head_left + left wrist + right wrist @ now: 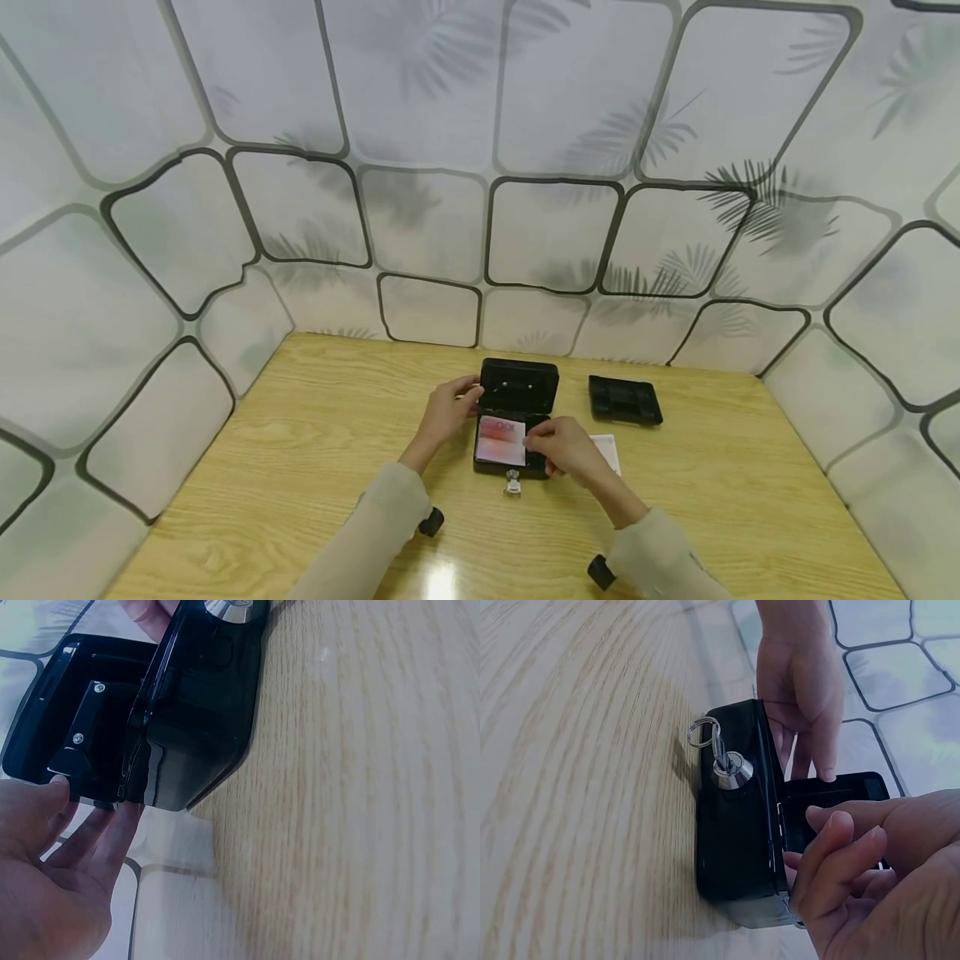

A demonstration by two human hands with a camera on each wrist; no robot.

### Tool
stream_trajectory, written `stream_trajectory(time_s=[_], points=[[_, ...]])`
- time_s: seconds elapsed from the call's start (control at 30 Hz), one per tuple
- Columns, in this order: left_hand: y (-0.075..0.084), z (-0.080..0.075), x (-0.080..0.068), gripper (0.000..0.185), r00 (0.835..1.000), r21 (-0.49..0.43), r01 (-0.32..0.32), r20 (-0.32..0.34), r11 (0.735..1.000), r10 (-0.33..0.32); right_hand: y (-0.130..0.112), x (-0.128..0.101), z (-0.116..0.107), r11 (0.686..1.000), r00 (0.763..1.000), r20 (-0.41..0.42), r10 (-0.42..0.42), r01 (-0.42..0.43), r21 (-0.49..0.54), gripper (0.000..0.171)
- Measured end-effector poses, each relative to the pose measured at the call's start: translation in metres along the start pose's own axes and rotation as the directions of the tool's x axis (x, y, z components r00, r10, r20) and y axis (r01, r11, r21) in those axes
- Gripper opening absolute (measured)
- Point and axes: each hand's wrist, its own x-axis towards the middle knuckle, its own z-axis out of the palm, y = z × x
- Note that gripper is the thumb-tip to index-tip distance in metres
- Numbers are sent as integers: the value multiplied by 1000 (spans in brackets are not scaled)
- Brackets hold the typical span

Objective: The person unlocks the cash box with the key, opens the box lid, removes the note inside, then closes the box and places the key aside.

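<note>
A black cash box (512,471) stands on the table with its lid (519,385) raised. Inside, on the left, lies a pink-red stack of banknotes (501,440) marked 100. A metal key with a ring (718,742) sits in the front lock (733,774). My left hand (452,406) grips the lid's left edge, thumb on the inner side and fingers behind. With its fingers bent, my right hand (566,448) reaches over the box's right side, fingertips at the notes' right edge. I cannot tell whether they pinch the notes; the box wall hides the notes in the right wrist view.
A black compartment tray (624,401) lies on the wooden table (337,417), behind and right of the box. White paper (607,450) shows partly under my right wrist. A patterned fabric wall (427,225) encloses the table at the back and sides.
</note>
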Motion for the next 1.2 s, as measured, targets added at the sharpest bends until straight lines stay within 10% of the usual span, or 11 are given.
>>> stream_trajectory(time_s=[1.2], points=[[0, 1, 1, 33, 1000, 13, -5, -10, 1000, 5, -2, 6, 10, 977, 993, 1, 119, -117, 179, 34]])
